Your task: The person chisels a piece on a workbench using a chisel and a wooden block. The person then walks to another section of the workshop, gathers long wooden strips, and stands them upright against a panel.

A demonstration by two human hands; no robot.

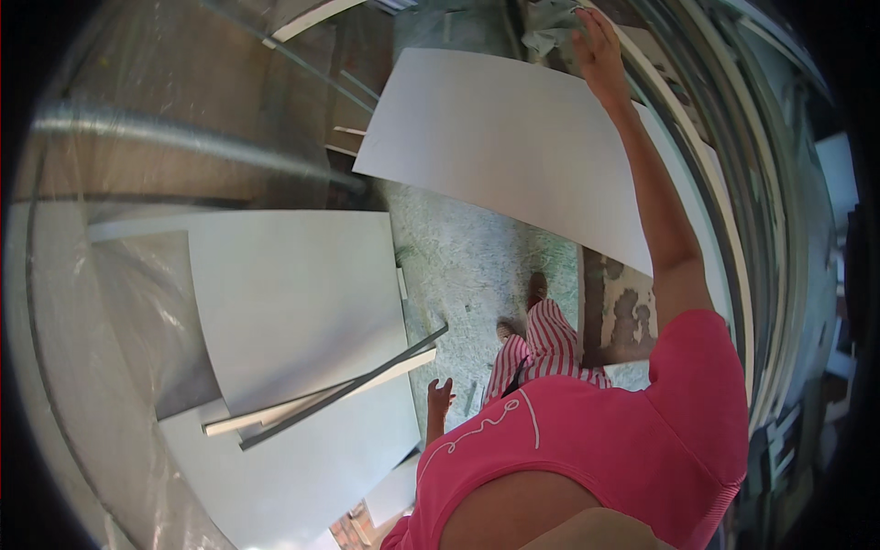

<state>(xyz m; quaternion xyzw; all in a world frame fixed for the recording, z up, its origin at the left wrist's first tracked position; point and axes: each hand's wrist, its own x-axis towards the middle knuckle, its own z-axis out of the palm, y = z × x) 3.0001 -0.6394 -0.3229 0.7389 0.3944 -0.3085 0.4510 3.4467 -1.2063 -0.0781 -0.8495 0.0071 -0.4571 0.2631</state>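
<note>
My right arm stretches far ahead, and my right hand (600, 57) is raised past the far edge of a large white board (495, 128). Its fingers are curled in beside crumpled clear plastic (547, 38); what they grip, if anything, is too small to make out. The white board leans or lies across the space ahead of me, partly behind my right forearm. My left hand (440, 400) hangs low by my body, empty with fingers apart. Closest to it are a dark thin strip (344, 387) and a pale wooden strip (392, 368).
Left of me, the strips lie across stacked white panels (298, 293). Plastic sheeting (137, 339) covers things further left, near a metal pipe (211, 137). Long boards (733, 183) stand along my right. A stained brown panel (619, 307) is near my feet on the worn floor (458, 247).
</note>
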